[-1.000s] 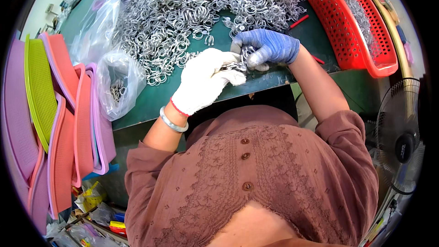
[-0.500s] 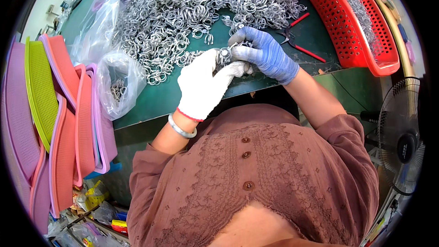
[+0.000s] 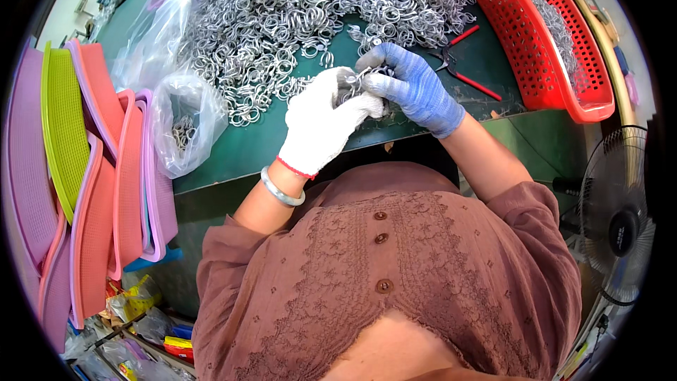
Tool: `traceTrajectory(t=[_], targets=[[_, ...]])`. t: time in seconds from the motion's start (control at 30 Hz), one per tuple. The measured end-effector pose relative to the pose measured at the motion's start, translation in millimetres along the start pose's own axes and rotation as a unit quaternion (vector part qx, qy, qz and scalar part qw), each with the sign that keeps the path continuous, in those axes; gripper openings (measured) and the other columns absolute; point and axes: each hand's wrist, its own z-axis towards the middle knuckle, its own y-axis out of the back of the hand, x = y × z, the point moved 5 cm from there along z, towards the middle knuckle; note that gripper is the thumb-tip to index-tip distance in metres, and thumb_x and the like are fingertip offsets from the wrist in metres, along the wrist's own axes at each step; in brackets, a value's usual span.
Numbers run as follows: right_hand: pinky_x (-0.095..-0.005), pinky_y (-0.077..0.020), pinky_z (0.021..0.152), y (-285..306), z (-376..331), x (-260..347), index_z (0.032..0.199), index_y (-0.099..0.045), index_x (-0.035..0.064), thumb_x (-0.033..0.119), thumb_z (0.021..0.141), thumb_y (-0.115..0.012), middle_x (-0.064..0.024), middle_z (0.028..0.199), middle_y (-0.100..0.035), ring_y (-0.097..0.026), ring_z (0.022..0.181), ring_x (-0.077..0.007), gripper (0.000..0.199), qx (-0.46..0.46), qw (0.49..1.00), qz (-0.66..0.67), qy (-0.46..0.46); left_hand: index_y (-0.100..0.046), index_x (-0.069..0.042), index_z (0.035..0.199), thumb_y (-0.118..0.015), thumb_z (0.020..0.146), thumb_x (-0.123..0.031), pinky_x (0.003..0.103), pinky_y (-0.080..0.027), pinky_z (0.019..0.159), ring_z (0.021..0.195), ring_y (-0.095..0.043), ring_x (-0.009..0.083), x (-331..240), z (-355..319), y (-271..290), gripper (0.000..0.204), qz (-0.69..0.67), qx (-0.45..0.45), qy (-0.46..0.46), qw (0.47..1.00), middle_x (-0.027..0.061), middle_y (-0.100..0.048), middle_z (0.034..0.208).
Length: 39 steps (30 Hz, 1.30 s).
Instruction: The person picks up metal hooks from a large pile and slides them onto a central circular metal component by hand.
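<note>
Table edge: the front of the green table (image 3: 247, 154) runs just beneath both hands; working slightly inward of it should keep dropped pieces off the floor.
Left hand: the white-gloved left hand (image 3: 319, 121) cups from below, its fingers grasping one side of the small bunch; a steady, light hold seems best, since knitted gloves can snag.
Right hand: the blue-gloved right hand (image 3: 417, 92) meets it from the other side, fingertips pinching the same bunch; fine turning looks better done by these fingers.
Held rings: the metal rings (image 3: 358, 83) sit between the two hands, above the table, partly hidden by the gloves; how many, I cannot tell. Keeping them in the fingertips would leave each loop easier to see.
Clear bag: the plastic bag (image 3: 206, 107), with some rings inside, stands left of the left hand.
Pliers: the red-handled pliers (image 3: 479, 87) lie spread beyond the right wrist, apart from the hands.
Ring heap: the large heap (image 3: 310, 14) spreads beyond both hands.
Red basket: the perforated basket (image 3: 499, 25) stands far right.
</note>
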Motion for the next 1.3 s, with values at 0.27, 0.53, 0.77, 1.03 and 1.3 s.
traceTrajectory(t=[0.27, 0.53, 0.77, 1.03, 1.3], targets=[[-0.0219, -0.0477, 0.063, 3.3, -2.0, -0.7, 0.107, -0.058, 0.0028, 0.018, 0.087, -0.063, -0.0027, 0.090, -0.061, -0.055, 0.075, -0.0061, 0.026, 0.010, 0.997, -0.013, 0.076, -0.069, -0.008, 0.095, -0.063, 0.082, -0.020, 0.028, -0.051, 0.069, 0.073, -0.067, 0.0200, -25.5, -2.6, -1.5, 0.018, 0.128, -0.008, -0.085, 0.988, 0.0047, -0.070, 0.079], [-0.0212, -0.0477, 0.062, 3.8, -2.9, -7.1, 0.107, -0.060, 0.0053, 0.020, 0.088, -0.061, -0.0016, 0.089, -0.060, -0.055, 0.073, -0.0070, 0.024, 0.069, 0.995, 0.066, -0.039, -0.070, -0.011, 0.086, -0.060, 0.082, -0.023, 0.031, -0.049, 0.065, 0.067, -0.065, 0.0202, -20.2, -1.7, -6.1, 0.016, 0.119, 0.003, -0.086, 0.989, 0.0048, -0.068, 0.074], [-0.0210, -0.0470, 0.060, 5.7, -3.3, -11.4, 0.103, -0.062, 0.0047, 0.022, 0.089, -0.060, -0.0011, 0.086, -0.060, -0.055, 0.072, -0.0066, 0.023, 0.070, 0.994, 0.076, -0.029, -0.071, -0.013, 0.084, -0.061, 0.082, -0.030, 0.033, -0.048, 0.065, 0.069, -0.064, 0.0222, -28.0, -2.1, -6.0, 0.020, 0.190, 0.048, -0.058, 0.979, 0.0066, -0.067, 0.074], [-0.0208, -0.0441, 0.049, 4.7, -2.9, -11.2, 0.099, -0.062, 0.0009, 0.022, 0.088, -0.059, -0.0035, 0.070, -0.060, -0.053, 0.052, -0.0077, 0.024, 0.097, 0.987, 0.119, -0.050, -0.065, -0.001, 0.093, -0.063, 0.084, -0.010, 0.025, -0.049, 0.070, 0.074, -0.061, 0.0108, -3.8, -3.9, -7.9, 0.012, 0.164, 0.083, -0.078, 0.980, 0.0055, -0.067, 0.081], [-0.0196, -0.0410, 0.042, 2.4, -9.2, -6.2, 0.095, -0.060, 0.0017, 0.028, 0.089, -0.058, -0.0028, 0.066, -0.059, -0.053, 0.046, -0.0068, 0.027, 0.024, 0.992, 0.049, -0.112, -0.066, -0.003, 0.097, -0.064, 0.082, -0.008, 0.024, -0.049, 0.067, 0.069, -0.060, 0.0113, -7.2, -1.0, -7.5, 0.016, 0.193, 0.084, -0.099, 0.973, 0.0040, -0.066, 0.077]])
